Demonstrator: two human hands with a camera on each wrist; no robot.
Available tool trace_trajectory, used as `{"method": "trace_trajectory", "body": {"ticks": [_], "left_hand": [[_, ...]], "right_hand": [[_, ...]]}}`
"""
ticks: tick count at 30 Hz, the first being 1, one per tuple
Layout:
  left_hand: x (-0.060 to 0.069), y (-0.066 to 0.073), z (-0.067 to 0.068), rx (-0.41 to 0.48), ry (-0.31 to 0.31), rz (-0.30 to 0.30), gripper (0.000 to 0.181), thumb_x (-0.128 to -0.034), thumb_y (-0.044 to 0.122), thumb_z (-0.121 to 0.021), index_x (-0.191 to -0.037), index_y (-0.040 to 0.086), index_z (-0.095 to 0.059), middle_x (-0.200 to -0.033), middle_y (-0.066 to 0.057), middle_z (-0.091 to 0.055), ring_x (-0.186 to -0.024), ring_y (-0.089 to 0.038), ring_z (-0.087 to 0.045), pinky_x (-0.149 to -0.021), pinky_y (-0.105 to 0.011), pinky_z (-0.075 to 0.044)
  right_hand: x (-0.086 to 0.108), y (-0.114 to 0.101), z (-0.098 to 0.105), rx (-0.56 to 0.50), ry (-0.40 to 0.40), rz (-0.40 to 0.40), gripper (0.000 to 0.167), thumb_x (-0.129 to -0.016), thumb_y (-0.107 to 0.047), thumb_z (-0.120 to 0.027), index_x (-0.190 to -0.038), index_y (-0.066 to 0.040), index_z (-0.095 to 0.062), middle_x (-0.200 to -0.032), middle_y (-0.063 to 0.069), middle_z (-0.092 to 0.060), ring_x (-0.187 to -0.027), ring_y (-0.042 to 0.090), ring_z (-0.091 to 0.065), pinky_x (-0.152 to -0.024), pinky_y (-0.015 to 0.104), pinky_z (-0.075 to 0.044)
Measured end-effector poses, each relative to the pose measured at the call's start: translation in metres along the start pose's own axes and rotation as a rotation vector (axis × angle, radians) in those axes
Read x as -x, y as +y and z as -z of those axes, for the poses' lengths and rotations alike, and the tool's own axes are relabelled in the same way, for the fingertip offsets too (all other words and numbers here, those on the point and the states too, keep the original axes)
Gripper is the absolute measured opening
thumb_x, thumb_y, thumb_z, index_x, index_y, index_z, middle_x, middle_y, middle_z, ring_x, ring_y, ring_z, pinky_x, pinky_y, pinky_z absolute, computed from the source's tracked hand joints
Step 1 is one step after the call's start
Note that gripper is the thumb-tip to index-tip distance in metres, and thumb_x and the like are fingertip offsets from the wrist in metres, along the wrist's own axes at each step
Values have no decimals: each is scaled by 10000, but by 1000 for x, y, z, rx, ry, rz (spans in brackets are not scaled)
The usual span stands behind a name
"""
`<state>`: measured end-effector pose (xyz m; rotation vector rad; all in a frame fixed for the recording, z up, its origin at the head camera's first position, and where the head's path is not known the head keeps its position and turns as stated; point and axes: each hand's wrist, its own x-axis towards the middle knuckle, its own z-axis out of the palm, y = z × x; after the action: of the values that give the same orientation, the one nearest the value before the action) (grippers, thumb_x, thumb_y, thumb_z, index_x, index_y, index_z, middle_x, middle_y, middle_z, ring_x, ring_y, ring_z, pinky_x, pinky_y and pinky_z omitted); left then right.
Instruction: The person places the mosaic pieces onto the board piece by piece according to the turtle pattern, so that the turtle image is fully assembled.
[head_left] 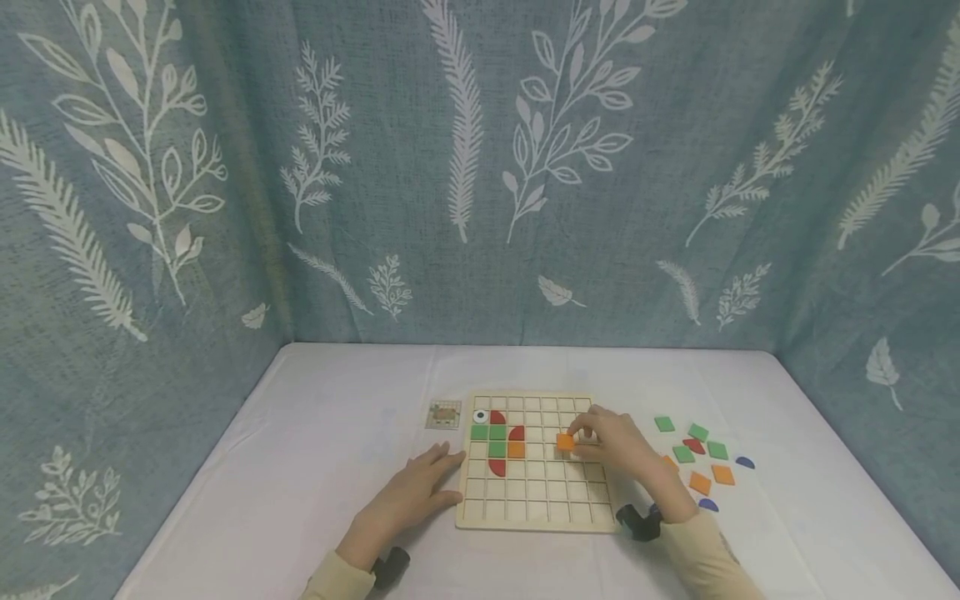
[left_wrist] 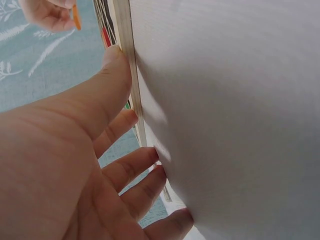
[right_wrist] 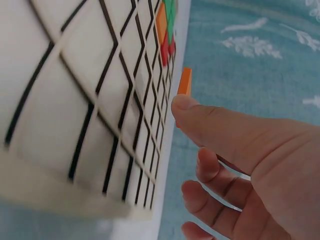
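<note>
My right hand (head_left: 618, 446) pinches an orange square tile (head_left: 565, 442) above the right half of the wooden grid board (head_left: 536, 527). In the right wrist view the tile (right_wrist: 185, 82) stands out past the thumb of that hand (right_wrist: 240, 150), held off the board's surface. My left hand (head_left: 412, 492) touches the board's left edge, fingers extended; the left wrist view shows the thumb of this hand (left_wrist: 65, 125) against the board's side (left_wrist: 131, 60). On the board's left part lie a white eye tile (head_left: 481, 416), green squares (head_left: 497, 432), red quarter-round tiles (head_left: 497, 468) and one orange square (head_left: 516, 450).
A small picture card (head_left: 444, 414) lies left of the board's top corner. Right of the right hand, loose tiles are scattered: green squares (head_left: 664, 424), orange squares (head_left: 723, 475), a red piece (head_left: 694, 447) and blue pieces (head_left: 745, 462). A patterned curtain (head_left: 525, 167) stands behind the table.
</note>
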<state>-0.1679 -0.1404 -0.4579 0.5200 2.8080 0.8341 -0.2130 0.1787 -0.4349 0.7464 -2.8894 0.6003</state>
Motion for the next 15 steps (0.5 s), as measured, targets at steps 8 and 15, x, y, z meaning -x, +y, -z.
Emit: {"method": "trace_trajectory", "body": {"ticks": [8,15], "left_hand": [[-1,-1,-1,1,-2,4,638,-809,413,-638,-1353,120,-481,-1457,-180,-354,-1366,-357,-281,-1105,-568,-232],[0,-2,-1,0,3,-6,633,-809,403,-640,-1349,112,-484,-1451,-188,-359,-1363,-363,-283,-1099,-576,-236]], "right_hand": [[-10,-19,-15,-2,-11,35,140,-797,-166,-712,-931,-150,-679,-766,-51,-527,-635,55,-419,-603,231,-338],[-15,-35,-22,-11,-16,42,136,-795,-152,-706,-928,-125,-693,-758,-51,-534,-659,70,-462,-616,246,-359]]}}
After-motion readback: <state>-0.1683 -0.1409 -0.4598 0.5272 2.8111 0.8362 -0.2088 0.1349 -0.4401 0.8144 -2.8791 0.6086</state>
